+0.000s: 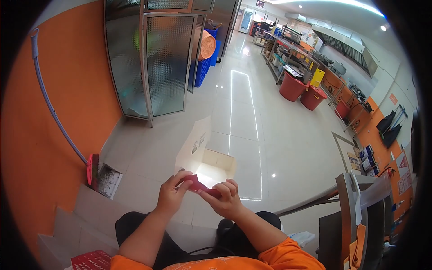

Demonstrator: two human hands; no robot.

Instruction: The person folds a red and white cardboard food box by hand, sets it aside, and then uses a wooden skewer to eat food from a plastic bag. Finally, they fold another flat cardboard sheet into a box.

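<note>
My left hand [171, 194] pinches one end of a dark red, flat folded piece [195, 182], which looks like paper or card. The other end is gripped between the thumb and fingers of my right hand [226, 199]. Just beyond my hands is an open cream-coloured carton [219, 163], its printed lid [194, 142] raised on the left side. Bright light falls on the carton's inside, and my hands cover part of its near side. At the lower left lies a red printed packet or box [92, 260], cut off by the frame edge.
A broom with a blue handle [48, 96] leans on the orange wall at left. Glass-panelled doors [168, 65] stand ahead. Red bins [293, 87] and steel counters are farther right. A metal rail [310, 202] runs at my right, near a white plastic bag [302, 237].
</note>
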